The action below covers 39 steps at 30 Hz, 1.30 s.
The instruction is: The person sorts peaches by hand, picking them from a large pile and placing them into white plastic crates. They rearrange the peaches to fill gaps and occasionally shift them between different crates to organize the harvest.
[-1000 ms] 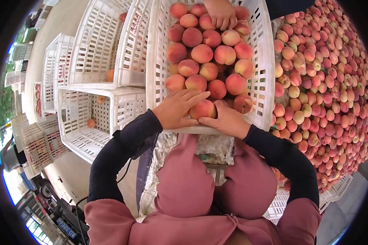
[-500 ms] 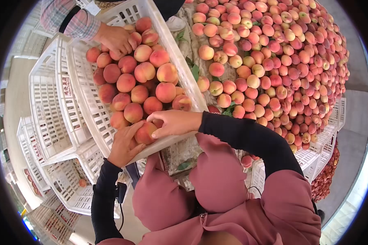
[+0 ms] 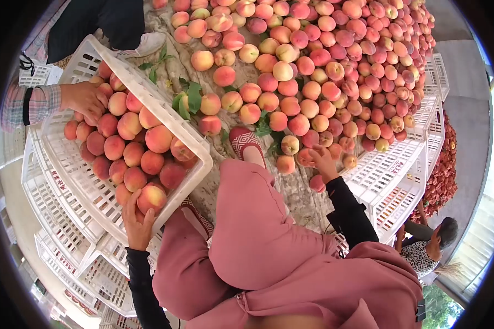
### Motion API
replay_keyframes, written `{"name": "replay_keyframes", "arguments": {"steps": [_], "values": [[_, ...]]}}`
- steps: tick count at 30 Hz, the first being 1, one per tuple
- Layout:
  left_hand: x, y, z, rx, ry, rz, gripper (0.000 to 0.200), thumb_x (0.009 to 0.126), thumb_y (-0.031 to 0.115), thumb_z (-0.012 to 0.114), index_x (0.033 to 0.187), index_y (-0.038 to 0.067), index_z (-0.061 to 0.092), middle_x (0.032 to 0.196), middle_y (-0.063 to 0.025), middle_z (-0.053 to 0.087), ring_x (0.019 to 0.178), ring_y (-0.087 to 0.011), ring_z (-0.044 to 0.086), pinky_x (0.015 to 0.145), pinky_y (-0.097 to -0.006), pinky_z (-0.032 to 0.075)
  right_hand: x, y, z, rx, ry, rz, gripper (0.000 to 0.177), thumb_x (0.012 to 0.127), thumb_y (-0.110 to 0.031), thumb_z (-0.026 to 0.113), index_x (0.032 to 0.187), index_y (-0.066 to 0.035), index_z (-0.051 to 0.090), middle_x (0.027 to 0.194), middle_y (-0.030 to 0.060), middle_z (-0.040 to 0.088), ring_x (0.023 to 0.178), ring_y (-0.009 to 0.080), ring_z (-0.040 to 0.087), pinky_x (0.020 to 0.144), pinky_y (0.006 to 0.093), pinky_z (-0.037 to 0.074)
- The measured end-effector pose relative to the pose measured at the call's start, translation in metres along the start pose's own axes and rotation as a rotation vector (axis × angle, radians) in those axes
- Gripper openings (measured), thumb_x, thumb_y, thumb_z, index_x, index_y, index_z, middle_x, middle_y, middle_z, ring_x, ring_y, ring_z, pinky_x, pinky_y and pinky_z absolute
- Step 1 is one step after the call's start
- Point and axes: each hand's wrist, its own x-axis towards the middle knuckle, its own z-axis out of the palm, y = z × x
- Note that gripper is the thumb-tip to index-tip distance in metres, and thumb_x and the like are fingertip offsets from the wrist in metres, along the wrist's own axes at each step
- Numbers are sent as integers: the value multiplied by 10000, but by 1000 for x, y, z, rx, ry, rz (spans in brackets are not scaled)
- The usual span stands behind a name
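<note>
My left hand is at the near end of a white plastic crate, its fingers and thumb closed around a red-and-yellow peach. That peach lies against the other peaches piled in the crate. To the right, my right hand is at the near edge of a large heap of peaches on the ground. Its fingers are apart, with the tips at the side of a peach. Part of that hand's grip is hidden from above.
Another person's hand is among the peaches at the crate's far left. More white crates are on the left, with others right of the heap. A green leaf lies on the ground cloth. A further person is at far right.
My right hand has left the peach at the crate's near end and moved right to the heap. My left hand stays on a peach there. The view has turned right.
</note>
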Motion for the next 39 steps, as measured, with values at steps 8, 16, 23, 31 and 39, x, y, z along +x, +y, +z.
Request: {"name": "replay_keyframes", "arguments": {"steps": [8, 16, 23, 31, 39], "values": [[-3, -18, 5, -78, 28, -60, 586, 803, 217, 675, 1349, 59, 535, 1325, -141, 569, 1230, -341, 509, 1088, -430, 353, 47, 3, 66, -512, 158, -559, 635, 798, -302, 755, 1318, -33, 509, 1262, 181, 571, 1190, 350, 534, 989, 441, 444], [-5, -3, 1, -19, 14, -83, 594, 773, 213, 695, 1331, 68, 553, 1295, -139, 577, 1230, -334, 499, 1084, -441, 358, 156, -77, 174, -551, 258, -332, 765, 728, -345, 779, 1362, -82, 439, 1337, 173, 524, 1215, 406, 516, 1026, 463, 434], [-5, 8, 0, 54, 31, -84, 604, 757, 217, 710, 1328, 88, 562, 1289, -142, 581, 1215, -344, 503, 1084, -452, 359, 176, -37, 147, -529, 41, -472, 816, 738, -319, 794, 1384, -30, 389, 1331, 226, 515, 1191, 367, 554, 978, 412, 486], [-1, 14, 1, 58, 67, -23, 584, 766, 252, 720, 1309, 97, 569, 1233, -152, 606, 1164, -361, 527, 1051, -453, 380, 59, -110, 119, 606, -635, 33, 558, 990, -488, 506, 1360, -71, 486, 1278, 143, 601, 1135, 313, 613, 890, 423, 533], [0, 18, -1, 108, 128, 75, 557, 787, 321, 728, 1280, 113, 576, 1162, -125, 648, 1096, -333, 569, 1022, -459, 382, -19, -192, 174, 566, -1326, -45, 862, 843, -605, 620, 1451, -47, 372, 1357, 217, 518, 1273, 351, 518, 970, 441, 496]]}}
